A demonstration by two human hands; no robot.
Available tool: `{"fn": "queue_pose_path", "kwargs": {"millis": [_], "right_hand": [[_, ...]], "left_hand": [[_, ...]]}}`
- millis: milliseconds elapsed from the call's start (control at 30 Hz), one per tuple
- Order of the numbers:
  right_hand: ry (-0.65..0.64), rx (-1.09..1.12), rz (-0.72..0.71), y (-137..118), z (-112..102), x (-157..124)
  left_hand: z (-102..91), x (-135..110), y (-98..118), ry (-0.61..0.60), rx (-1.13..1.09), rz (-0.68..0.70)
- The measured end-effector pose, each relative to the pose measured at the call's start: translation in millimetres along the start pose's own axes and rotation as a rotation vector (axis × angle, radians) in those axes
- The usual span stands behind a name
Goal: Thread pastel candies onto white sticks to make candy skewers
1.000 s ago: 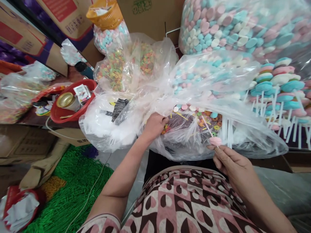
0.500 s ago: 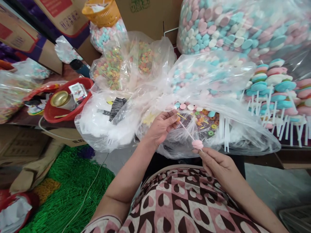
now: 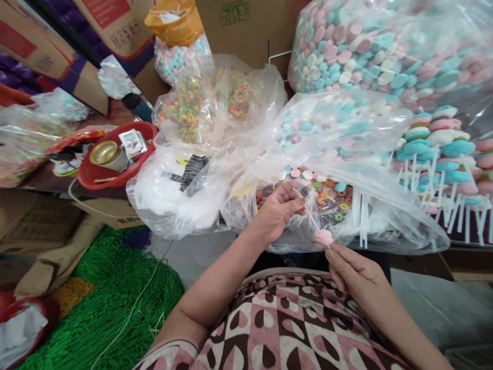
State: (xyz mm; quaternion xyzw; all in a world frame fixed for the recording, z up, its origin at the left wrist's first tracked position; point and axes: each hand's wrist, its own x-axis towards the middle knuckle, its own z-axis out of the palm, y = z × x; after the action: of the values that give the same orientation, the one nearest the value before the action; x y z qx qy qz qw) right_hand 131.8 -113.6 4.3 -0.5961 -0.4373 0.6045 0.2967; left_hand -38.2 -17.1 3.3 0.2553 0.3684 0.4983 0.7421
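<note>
My right hand (image 3: pixel 352 267) pinches the lower end of a thin stick (image 3: pixel 311 218) just below a pink marshmallow (image 3: pixel 323 237) threaded on it. The stick slants up and left to my left hand (image 3: pixel 283 208), whose thumb and fingers are pinched at its upper tip. What they pinch is mostly hidden now; a small orange ring candy showed there just before. Both hands are over the front of an open clear plastic bag (image 3: pixel 416 239). Inside it lie ring candies (image 3: pixel 339 217), flat marshmallows (image 3: pixel 307 174) and several white sticks (image 3: pixel 363 218).
Finished marshmallow skewers (image 3: pixel 447 149) stack at the right. A large bag of marshmallows (image 3: pixel 365 46) stands behind, beside a bag of ring candies (image 3: pixel 188 105). At left are a red basin (image 3: pixel 115 180) and a bag with white contents (image 3: pixel 165 200). Green cords (image 3: pixel 127 308) cover the floor.
The whole view has shifted slightly. My left hand has moved right and down, closer to the marshmallow, so less of the stick shows between my hands. My right hand keeps its pinch.
</note>
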Motion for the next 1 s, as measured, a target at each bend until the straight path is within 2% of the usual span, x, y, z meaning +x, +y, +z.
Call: {"fn": "queue_pose_path", "kwargs": {"millis": [133, 233, 300, 400, 433, 500, 567, 633, 667, 733, 833, 1000], "right_hand": [[0.054, 0.083, 0.055, 10, -5, 0], [0.150, 0.176, 0.087, 9, -2, 0], [0.177, 0.213, 0.086, 7, 0, 1], [0.182, 0.245, 0.067, 5, -1, 3], [0.187, 0.260, 0.054, 5, -3, 3], [0.210, 0.288, 0.037, 8, -7, 4], [0.236, 0.305, 0.042, 12, -11, 5], [0.254, 0.319, 0.053, 15, -13, 5], [0.255, 0.329, 0.054, 15, -14, 4], [0.254, 0.347, 0.051, 16, -14, 4], [0.246, 0.356, 0.057, 17, -13, 4], [0.225, 0.355, 0.075, 21, -15, 4]], "left_hand": [[8.0, -4, -16, -0.081, -0.009, -0.101], [16.3, -10, -31, -0.156, 0.044, -0.152], [18.7, -15, -33, -0.208, 0.107, -0.182], [9.4, -17, -18, -0.183, 0.372, -0.073], [2.3, -16, -9, -0.138, 0.526, 0.002], [-16.8, -11, 11, -0.019, 0.860, 0.258], [-38.7, -5, 30, 0.079, 1.234, 0.416], [-58.2, 0, 42, 0.105, 1.607, 0.440], [-65.7, 2, 47, 0.058, 1.741, 0.404], [-74.8, 3, 52, -0.010, 1.861, 0.355], [-77.1, 2, 55, -0.068, 1.914, 0.325], [-77.9, 0, 60, -0.055, 1.856, 0.306]]}}
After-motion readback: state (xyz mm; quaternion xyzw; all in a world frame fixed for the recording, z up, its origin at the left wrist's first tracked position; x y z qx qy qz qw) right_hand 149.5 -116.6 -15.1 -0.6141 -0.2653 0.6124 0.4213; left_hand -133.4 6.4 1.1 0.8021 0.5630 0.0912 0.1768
